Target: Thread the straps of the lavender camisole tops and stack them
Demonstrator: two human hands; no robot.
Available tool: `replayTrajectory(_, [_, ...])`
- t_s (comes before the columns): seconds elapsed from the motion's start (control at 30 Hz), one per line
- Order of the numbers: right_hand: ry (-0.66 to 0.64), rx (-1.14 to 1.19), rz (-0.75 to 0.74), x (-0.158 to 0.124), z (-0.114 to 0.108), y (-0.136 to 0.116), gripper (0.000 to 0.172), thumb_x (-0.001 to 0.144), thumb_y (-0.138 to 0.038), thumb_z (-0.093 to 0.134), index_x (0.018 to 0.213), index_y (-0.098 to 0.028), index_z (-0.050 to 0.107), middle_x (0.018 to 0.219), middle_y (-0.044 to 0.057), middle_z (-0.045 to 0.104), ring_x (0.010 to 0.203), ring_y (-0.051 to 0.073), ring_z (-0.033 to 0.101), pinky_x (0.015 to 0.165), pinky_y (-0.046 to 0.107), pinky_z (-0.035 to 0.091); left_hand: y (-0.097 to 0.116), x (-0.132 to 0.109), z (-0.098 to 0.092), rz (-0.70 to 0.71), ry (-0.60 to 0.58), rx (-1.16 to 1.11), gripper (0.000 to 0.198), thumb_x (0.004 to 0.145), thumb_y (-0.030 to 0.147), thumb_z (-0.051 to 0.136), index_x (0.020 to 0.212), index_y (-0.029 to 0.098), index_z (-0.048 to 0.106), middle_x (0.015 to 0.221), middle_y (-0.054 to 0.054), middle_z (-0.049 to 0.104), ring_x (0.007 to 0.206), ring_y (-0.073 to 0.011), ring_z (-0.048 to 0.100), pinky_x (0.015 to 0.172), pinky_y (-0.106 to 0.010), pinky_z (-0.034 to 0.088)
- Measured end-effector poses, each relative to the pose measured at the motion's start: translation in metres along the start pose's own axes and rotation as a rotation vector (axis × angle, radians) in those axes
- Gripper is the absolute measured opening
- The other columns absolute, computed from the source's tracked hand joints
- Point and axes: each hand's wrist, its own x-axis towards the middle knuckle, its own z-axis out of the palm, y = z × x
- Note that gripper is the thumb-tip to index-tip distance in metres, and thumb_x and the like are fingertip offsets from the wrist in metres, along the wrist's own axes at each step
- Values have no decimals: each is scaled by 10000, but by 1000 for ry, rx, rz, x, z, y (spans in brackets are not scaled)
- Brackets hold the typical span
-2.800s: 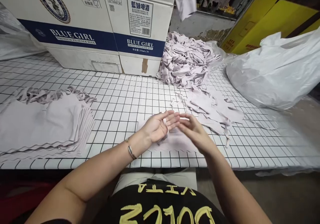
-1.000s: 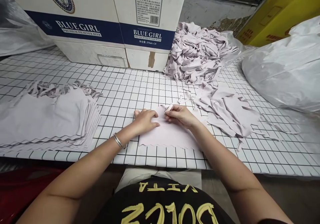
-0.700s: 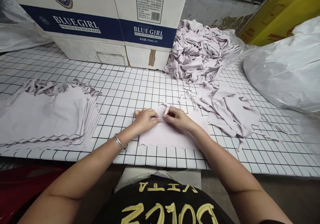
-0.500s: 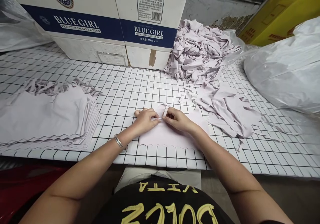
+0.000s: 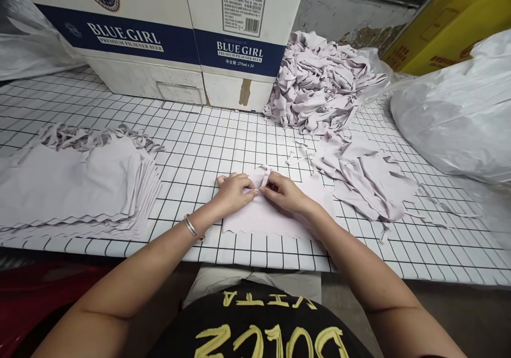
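A pale lilac fabric piece [image 5: 263,219] with a scalloped near edge lies flat on the gridded table [image 5: 223,145] in front of me. My left hand [image 5: 233,190] rests on its top left, fingers curled and pinching at the fabric's upper edge. My right hand [image 5: 285,192] meets it fingertip to fingertip, pinching a narrow strap [image 5: 264,174] that stands up from the piece's top edge. A metal bangle circles my left wrist.
A neat stack of the same fabric pieces [image 5: 75,188] lies at the left. A loose heap [image 5: 319,81] and scattered pieces [image 5: 363,174] lie at the right. Blue Girl cartons [image 5: 159,33] stand behind. A white plastic bag [image 5: 459,113] bulges at far right.
2.8 s ago both hands were raised over the piece; they have dropped onto it. Over the last second they closed together at the strap and have barely moved since.
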Motion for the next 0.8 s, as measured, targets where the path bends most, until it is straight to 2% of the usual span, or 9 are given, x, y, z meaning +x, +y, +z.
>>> replayTrajectory(0.23, [9, -4, -11, 0, 3, -1, 243, 856, -305, 557, 685, -208, 413, 775, 9, 472, 682, 142, 451, 633, 283, 373, 0, 0, 2, -3, 0, 2, 149, 820, 339, 623, 735, 221, 658, 894, 12, 684, 990, -224, 537, 893, -422, 226])
replayTrajectory(0.5, [89, 49, -51, 1, 16, -3, 203, 836, -277, 568, 683, -199, 460, 771, 16, 480, 717, 154, 469, 663, 297, 387, -3, 2, 6, -9, -39, -3, 169, 829, 324, 587, 734, 197, 643, 917, -4, 688, 1012, -234, 549, 901, -429, 234])
replayTrajectory(0.6, [34, 244, 74, 5, 14, -12, 197, 791, -327, 634, 721, -195, 505, 739, 3, 504, 693, 144, 478, 630, 282, 394, -7, 5, 8, 5, -64, 7, 173, 834, 319, 583, 733, 192, 642, 912, -14, 683, 1012, -243, 553, 910, -443, 243])
replayTrajectory(0.7, [-18, 530, 245, 22, 5, -24, 231, 760, -368, 680, 822, -192, 544, 737, 3, 580, 658, 130, 511, 587, 261, 411, -10, 8, 9, 58, -86, 53, 151, 844, 325, 581, 786, 205, 652, 958, -40, 676, 1026, -262, 553, 906, -449, 275])
replayTrajectory(0.77, [18, 668, 315, 43, -5, -28, 235, 768, -366, 686, 796, -175, 551, 777, 33, 635, 649, 117, 528, 588, 254, 427, -8, 4, 9, 59, -32, 117, 167, 840, 341, 612, 942, 215, 653, 1075, -72, 650, 1075, -289, 536, 914, -462, 299])
replayTrajectory(0.8, [32, 715, 343, 54, -10, -27, 230, 771, -351, 691, 765, -165, 554, 793, 50, 652, 646, 112, 533, 588, 252, 436, -6, -1, 9, 55, 32, 167, 257, 832, 338, 637, 1058, 217, 628, 1159, -95, 620, 1127, -308, 511, 938, -481, 297])
